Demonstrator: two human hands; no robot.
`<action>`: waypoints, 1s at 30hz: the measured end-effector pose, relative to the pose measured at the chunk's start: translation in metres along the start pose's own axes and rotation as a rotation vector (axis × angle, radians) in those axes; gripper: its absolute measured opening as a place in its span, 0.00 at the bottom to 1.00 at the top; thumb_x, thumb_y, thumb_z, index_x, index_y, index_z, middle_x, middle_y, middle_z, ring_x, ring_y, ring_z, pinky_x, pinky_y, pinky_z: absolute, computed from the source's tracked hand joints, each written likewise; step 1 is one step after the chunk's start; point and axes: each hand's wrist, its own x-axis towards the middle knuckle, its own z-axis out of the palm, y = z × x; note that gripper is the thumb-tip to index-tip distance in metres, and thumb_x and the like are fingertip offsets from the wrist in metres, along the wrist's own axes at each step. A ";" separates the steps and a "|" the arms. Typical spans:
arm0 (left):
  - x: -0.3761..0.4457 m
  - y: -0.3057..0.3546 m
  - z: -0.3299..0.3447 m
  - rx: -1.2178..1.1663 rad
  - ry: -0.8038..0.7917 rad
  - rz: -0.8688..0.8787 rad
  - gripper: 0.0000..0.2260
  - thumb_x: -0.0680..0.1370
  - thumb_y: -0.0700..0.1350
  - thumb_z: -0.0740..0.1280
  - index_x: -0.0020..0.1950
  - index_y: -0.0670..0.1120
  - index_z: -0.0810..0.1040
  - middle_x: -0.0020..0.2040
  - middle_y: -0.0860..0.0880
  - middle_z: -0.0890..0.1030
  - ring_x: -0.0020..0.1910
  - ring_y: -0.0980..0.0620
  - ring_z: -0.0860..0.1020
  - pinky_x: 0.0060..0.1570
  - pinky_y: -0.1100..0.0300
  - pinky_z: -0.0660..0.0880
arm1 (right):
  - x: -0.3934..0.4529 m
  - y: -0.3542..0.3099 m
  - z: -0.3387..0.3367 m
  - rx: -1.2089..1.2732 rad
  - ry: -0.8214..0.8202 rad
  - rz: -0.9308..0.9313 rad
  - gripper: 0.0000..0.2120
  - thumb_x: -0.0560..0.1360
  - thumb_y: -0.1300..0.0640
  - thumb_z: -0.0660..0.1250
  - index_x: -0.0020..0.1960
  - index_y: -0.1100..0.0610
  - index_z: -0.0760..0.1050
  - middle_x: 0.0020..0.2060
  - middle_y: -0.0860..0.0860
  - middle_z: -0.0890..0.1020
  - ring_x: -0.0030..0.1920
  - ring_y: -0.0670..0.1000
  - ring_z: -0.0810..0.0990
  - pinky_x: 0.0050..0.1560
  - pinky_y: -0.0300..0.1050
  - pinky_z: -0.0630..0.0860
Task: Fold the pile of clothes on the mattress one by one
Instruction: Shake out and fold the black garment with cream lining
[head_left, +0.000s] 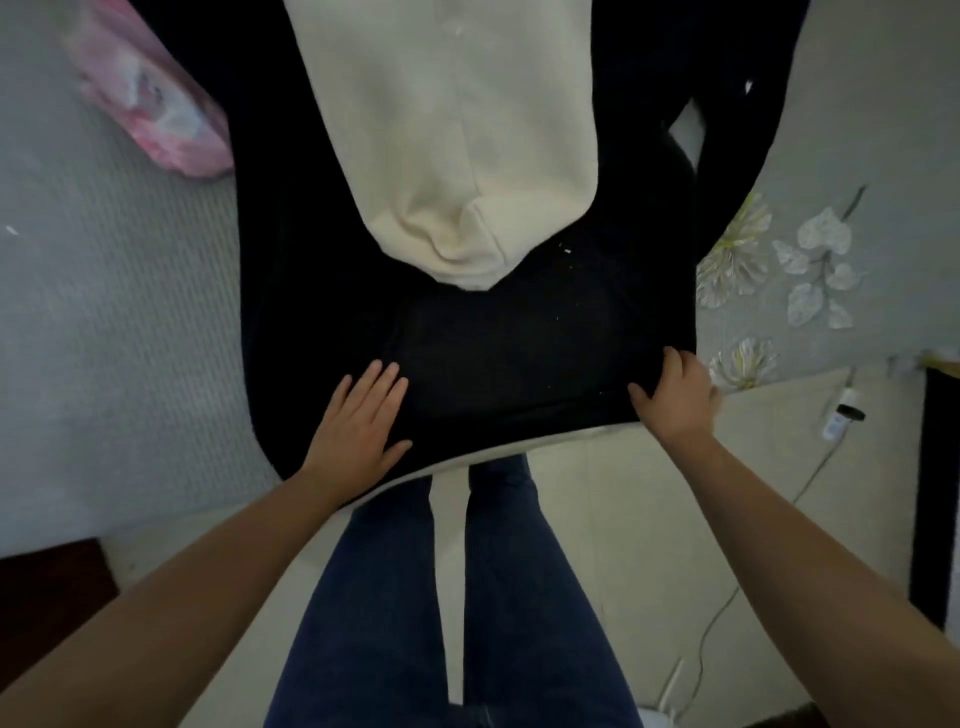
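Observation:
A large black garment (498, 338) is spread flat across the mattress (119, 322), its near edge at the mattress border. On its far half lies a cream garment (441, 135). My left hand (358, 421) presses flat on the black cloth near its front left, fingers straight. My right hand (675, 395) grips the black garment's front right corner, fingers curled over the edge.
A pink packet (156, 104) lies on the mattress at the far left. The sheet on the right has a flower print (779, 260). My legs in blue jeans (447, 597) stand against the mattress edge. A small white device (844, 410) and its cable (727, 597) lie on the floor at right.

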 end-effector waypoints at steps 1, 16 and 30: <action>-0.007 0.005 0.012 0.027 -0.070 -0.022 0.34 0.75 0.54 0.66 0.73 0.38 0.57 0.74 0.39 0.57 0.73 0.39 0.54 0.71 0.44 0.50 | -0.003 0.008 0.008 -0.079 0.007 -0.030 0.31 0.75 0.53 0.64 0.73 0.60 0.56 0.71 0.60 0.59 0.72 0.58 0.57 0.69 0.59 0.52; 0.036 0.135 0.057 0.161 -0.037 -0.252 0.39 0.77 0.59 0.58 0.75 0.42 0.40 0.76 0.43 0.42 0.75 0.46 0.41 0.69 0.45 0.35 | 0.023 0.076 -0.010 0.740 -0.062 -0.089 0.18 0.72 0.64 0.67 0.61 0.62 0.70 0.45 0.54 0.79 0.43 0.53 0.78 0.43 0.48 0.74; 0.016 0.133 0.048 -0.074 0.153 -0.384 0.25 0.78 0.35 0.58 0.73 0.36 0.54 0.74 0.38 0.55 0.74 0.42 0.52 0.72 0.53 0.44 | 0.032 0.041 -0.057 0.491 0.398 -0.654 0.16 0.73 0.66 0.62 0.61 0.67 0.71 0.53 0.64 0.75 0.54 0.58 0.75 0.56 0.39 0.67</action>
